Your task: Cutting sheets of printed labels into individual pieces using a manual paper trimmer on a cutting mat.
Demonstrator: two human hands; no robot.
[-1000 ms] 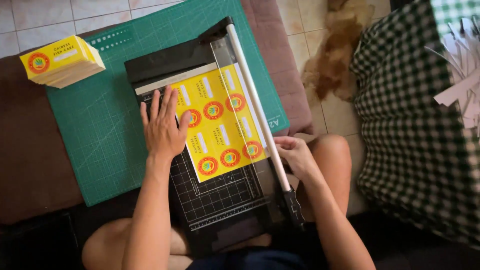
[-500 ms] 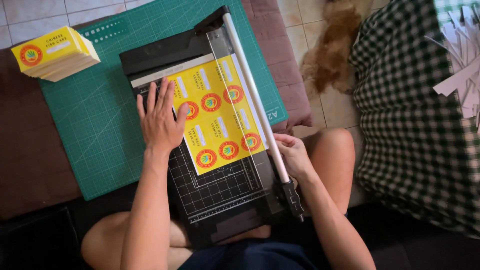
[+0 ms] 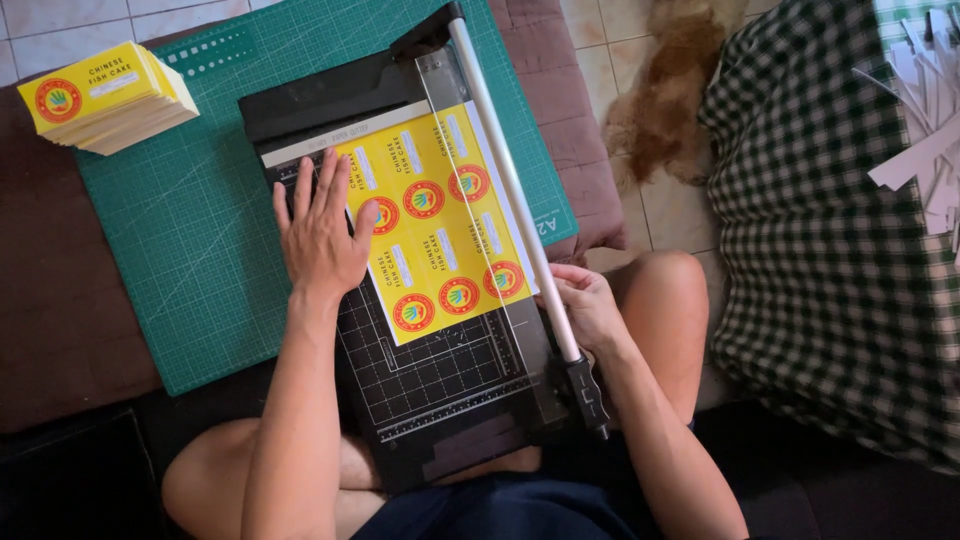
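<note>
Your left hand [image 3: 322, 235] lies flat and open on the yellow sheet [image 3: 435, 225], keeping it from sliding on the cutter [image 3: 420, 370]. At three o'clock, your right hand [image 3: 588, 305] seems curled around the blade arm [image 3: 510, 190].

The yellow printed label sheet with red round emblems [image 3: 437, 238] lies flat and slightly tilted on the black paper trimmer with white blade arm [image 3: 430, 290], on its far part.
</note>
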